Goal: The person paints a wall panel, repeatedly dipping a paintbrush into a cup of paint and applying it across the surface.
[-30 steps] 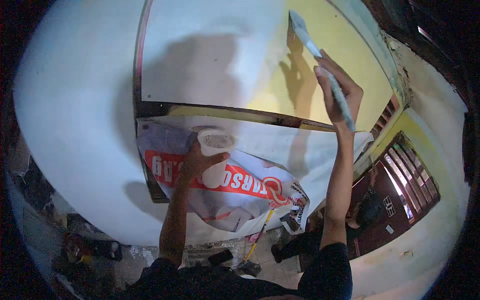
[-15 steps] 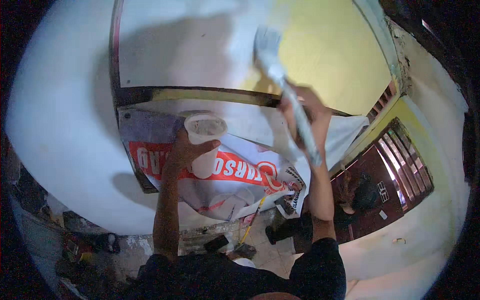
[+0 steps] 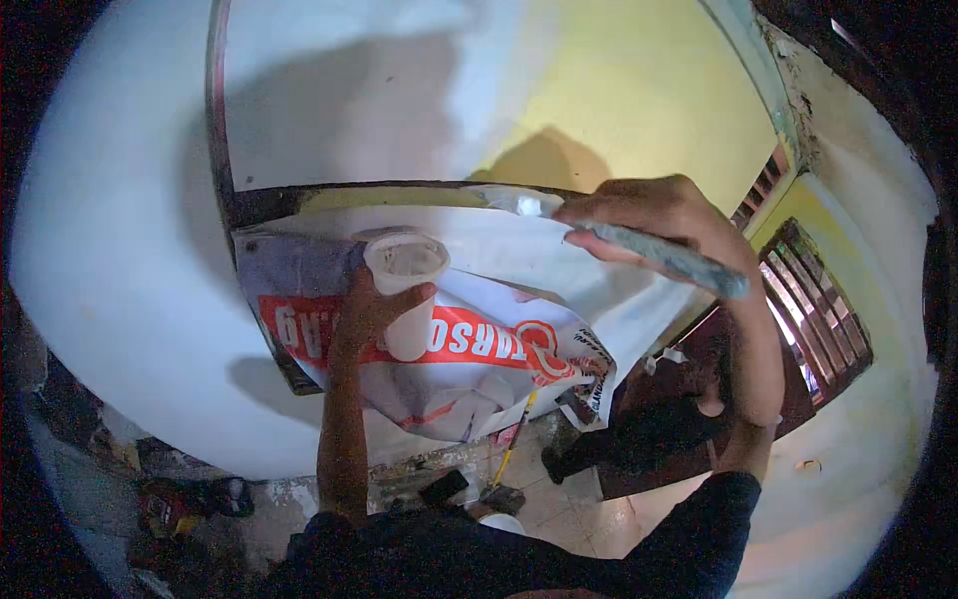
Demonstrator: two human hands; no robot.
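Observation:
My left hand (image 3: 361,311) is wrapped round a white plastic cup (image 3: 409,324), held upright with its open top facing me. Whitish residue shows inside the cup; how full it is I cannot tell. To the right, my right hand (image 3: 671,215) grips a paintbrush (image 3: 674,258) by its paint-smeared handle. The brush points left, its pale bristles in front of the dark strip below the wall panel (image 3: 639,90). That panel is whitish on the left and yellow on the right. The shadow of my right hand falls on the yellow part.
A printed banner sheet (image 3: 479,334) hangs from below the dark strip (image 3: 339,190), behind the cup. At the right, a person in dark clothing (image 3: 649,434) is near a dark red door (image 3: 689,349) and a slatted window (image 3: 818,309). A yellow pole (image 3: 507,459) and clutter stand on the tiled floor.
My right hand has moved right, and the brush has come down from the panel to the dark strip, turning from upright to nearly level. My left hand with the cup stays about where it was.

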